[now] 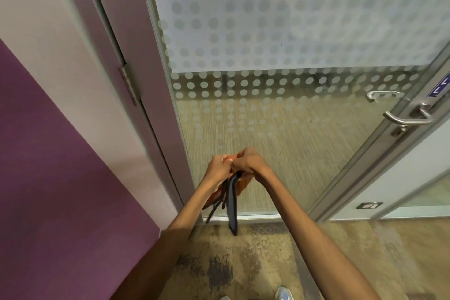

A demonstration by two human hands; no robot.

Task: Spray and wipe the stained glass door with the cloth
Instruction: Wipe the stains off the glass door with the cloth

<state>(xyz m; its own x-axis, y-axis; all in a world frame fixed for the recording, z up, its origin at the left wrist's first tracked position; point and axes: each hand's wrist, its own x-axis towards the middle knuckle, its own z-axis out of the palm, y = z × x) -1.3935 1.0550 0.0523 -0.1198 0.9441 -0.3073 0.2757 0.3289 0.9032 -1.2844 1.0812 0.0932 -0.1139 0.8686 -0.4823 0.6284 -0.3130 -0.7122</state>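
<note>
An orange cloth [243, 186] is gripped by the left hand [218, 167] and right hand [249, 162] before the dotted glass door [267, 117]. A purple wall [60, 178] is seen leftward.

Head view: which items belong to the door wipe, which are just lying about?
Job: glass door; orange bundle with dark straps, gripped by left hand and right hand. No spray bottle visible.
Lying about: door handle; hinge; purple wall; blue sign; shoes.

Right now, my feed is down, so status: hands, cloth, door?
Both holding: left grip, right grip on orange cloth. Cloth low before glass door. Nothing between cloth and glass.
</note>
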